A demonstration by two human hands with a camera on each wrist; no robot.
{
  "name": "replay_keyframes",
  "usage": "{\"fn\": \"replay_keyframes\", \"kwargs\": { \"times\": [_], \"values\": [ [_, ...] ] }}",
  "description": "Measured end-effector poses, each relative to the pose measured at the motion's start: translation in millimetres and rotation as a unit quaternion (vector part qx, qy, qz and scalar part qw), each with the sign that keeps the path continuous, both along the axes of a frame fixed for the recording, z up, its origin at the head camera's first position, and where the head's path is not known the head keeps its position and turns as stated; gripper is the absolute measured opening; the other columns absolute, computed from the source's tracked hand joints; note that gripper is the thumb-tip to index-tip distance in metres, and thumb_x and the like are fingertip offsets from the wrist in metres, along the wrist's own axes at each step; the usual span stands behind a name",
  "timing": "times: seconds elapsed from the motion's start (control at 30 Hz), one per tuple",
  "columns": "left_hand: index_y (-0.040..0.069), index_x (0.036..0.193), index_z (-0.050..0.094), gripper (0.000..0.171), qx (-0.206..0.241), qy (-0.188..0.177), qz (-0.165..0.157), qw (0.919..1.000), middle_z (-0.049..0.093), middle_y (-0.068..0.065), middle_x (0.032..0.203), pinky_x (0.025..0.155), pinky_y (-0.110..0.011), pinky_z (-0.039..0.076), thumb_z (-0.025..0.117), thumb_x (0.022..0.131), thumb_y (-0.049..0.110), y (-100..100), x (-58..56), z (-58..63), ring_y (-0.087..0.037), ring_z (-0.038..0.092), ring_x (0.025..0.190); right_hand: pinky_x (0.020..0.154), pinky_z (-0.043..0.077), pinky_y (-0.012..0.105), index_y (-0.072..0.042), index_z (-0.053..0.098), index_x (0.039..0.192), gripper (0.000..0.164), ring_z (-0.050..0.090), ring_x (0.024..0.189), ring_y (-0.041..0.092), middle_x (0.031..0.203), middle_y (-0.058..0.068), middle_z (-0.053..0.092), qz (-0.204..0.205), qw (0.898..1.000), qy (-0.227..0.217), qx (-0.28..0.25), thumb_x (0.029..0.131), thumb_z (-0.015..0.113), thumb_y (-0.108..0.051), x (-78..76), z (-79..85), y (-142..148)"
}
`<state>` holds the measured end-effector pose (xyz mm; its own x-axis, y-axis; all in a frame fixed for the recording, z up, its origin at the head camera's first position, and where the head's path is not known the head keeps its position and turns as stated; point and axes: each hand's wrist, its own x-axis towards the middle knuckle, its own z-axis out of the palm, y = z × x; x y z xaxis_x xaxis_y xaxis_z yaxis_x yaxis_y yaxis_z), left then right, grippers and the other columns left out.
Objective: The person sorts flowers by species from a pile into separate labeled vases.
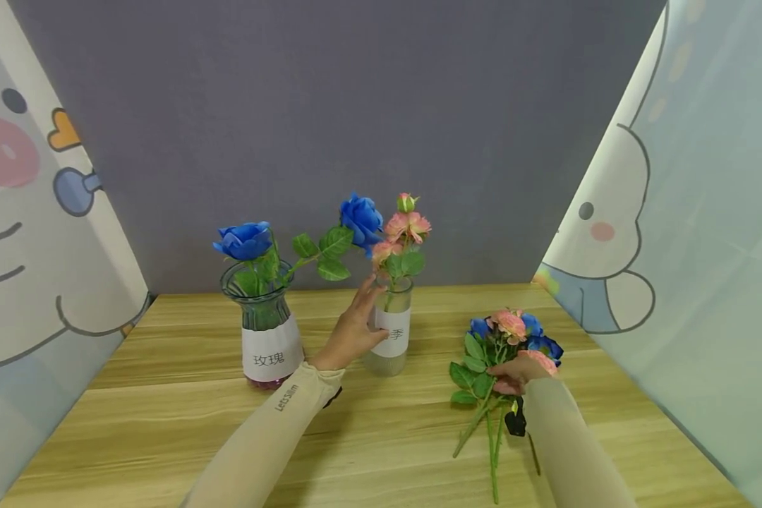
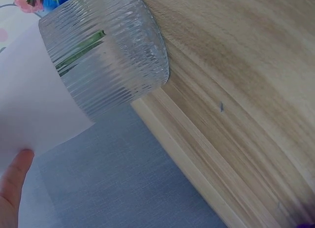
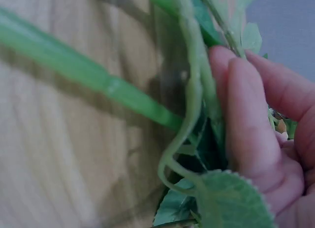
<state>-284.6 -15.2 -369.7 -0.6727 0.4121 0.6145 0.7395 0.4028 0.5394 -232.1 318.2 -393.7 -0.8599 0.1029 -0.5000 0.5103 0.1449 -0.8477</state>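
Observation:
My left hand (image 1: 349, 337) holds a ribbed clear glass vase (image 1: 386, 365) from its left side, thumb across the white paper label. In the left wrist view a fingertip (image 2: 18, 171) touches the label (image 2: 39, 100) on this vase. Pink flowers (image 1: 408, 226) with a bud stand in it; a green stem shows through the glass. At the right, my right hand (image 1: 521, 374) is over a loose pile of pink and blue artificial flowers (image 1: 509, 324). The right wrist view shows thumb and fingers (image 3: 248, 114) pinching a thin green flower stem (image 3: 219, 18); the bloom it belongs to cannot be told.
A wider flared glass vase (image 1: 263, 310) with a white label stands left of my left hand. It holds blue roses (image 1: 244, 241), one leaning right towards the pink flowers. Behind the wooden table (image 1: 165, 423) rises a grey panel (image 1: 355, 106); cartoon-printed sheets (image 1: 692, 233) flank both sides.

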Motion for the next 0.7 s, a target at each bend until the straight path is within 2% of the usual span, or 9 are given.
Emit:
{"fn": "replay_keyframes", "kwargs": {
  "times": [0.27, 0.4, 0.43, 0.53, 0.63, 0.7],
  "values": [
    [0.005, 0.142, 0.036, 0.081, 0.002, 0.005, 0.000, 1.0000, 0.018, -0.019, 0.155, 0.058, -0.034, 0.050, 0.079, 0.073, -0.004, 0, -1.1, 0.1, -0.037, 0.061, 0.098, 0.048, 0.050, 0.019, -0.006, -0.031, 0.143, 0.096, 0.056, 0.044, 0.008, 0.057, 0.005, 0.058, -0.018, 0.999, 0.017, -0.034, 0.095, 0.052, 0.004, 2.2, 12.4, -3],
    [0.005, 0.143, 0.037, 0.080, 0.002, -0.014, -0.001, 0.9999, 0.017, -0.017, 0.156, 0.058, -0.032, 0.048, 0.078, 0.075, -0.003, 1, -1.7, 0.8, -0.038, 0.059, 0.105, 0.046, 0.048, 0.019, -0.007, -0.029, 0.144, 0.093, 0.053, 0.043, 0.007, 0.056, 0.004, 0.056, -0.018, 0.999, 0.018, -0.036, 0.097, 0.051, 0.003, 0.9, 14.9, -2],
    [0.005, 0.143, 0.037, 0.080, 0.003, -0.019, -0.002, 0.9998, 0.017, -0.017, 0.157, 0.057, -0.031, 0.047, 0.078, 0.075, -0.003, 0, -1.5, 1.1, -0.037, 0.059, 0.103, 0.047, 0.048, 0.019, -0.003, -0.024, 0.146, 0.090, 0.053, 0.043, 0.007, 0.055, 0.004, 0.056, -0.015, 0.999, 0.019, -0.025, 0.097, 0.051, 0.002, 0.5, 14.9, -2],
    [0.005, 0.144, 0.037, 0.080, 0.005, -0.028, -0.003, 0.9996, 0.016, -0.016, 0.157, 0.054, -0.028, 0.044, 0.078, 0.075, -0.003, 0, -1.1, 0.9, -0.035, 0.061, 0.098, 0.049, 0.050, 0.019, 0.011, 0.014, 0.147, 0.067, 0.056, 0.045, 0.007, 0.055, 0.003, 0.057, -0.022, 0.999, 0.025, 0.015, 0.096, 0.055, -0.001, -1.7, 14.9, -2],
    [0.005, 0.144, 0.036, 0.080, 0.005, -0.030, -0.004, 0.9995, 0.016, -0.016, 0.157, 0.050, -0.026, 0.041, 0.078, 0.075, -0.003, 0, -0.7, 0.8, -0.031, 0.062, 0.090, 0.051, 0.052, 0.020, 0.015, 0.050, 0.121, 0.034, 0.059, 0.046, 0.007, 0.055, 0.003, 0.059, -0.043, 0.997, 0.033, 0.049, 0.095, 0.058, -0.005, -5.5, 16.4, -2],
    [0.005, 0.144, 0.036, 0.080, 0.005, -0.030, -0.004, 0.9995, 0.016, -0.016, 0.157, 0.049, -0.025, 0.041, 0.078, 0.076, -0.003, 0, -0.6, 0.9, -0.030, 0.062, 0.088, 0.052, 0.053, 0.021, 0.013, 0.055, 0.114, 0.027, 0.060, 0.047, 0.008, 0.056, 0.004, 0.060, -0.058, 0.996, 0.038, 0.053, 0.095, 0.059, -0.006, -8.1, 19.6, -2]
  ]
}}
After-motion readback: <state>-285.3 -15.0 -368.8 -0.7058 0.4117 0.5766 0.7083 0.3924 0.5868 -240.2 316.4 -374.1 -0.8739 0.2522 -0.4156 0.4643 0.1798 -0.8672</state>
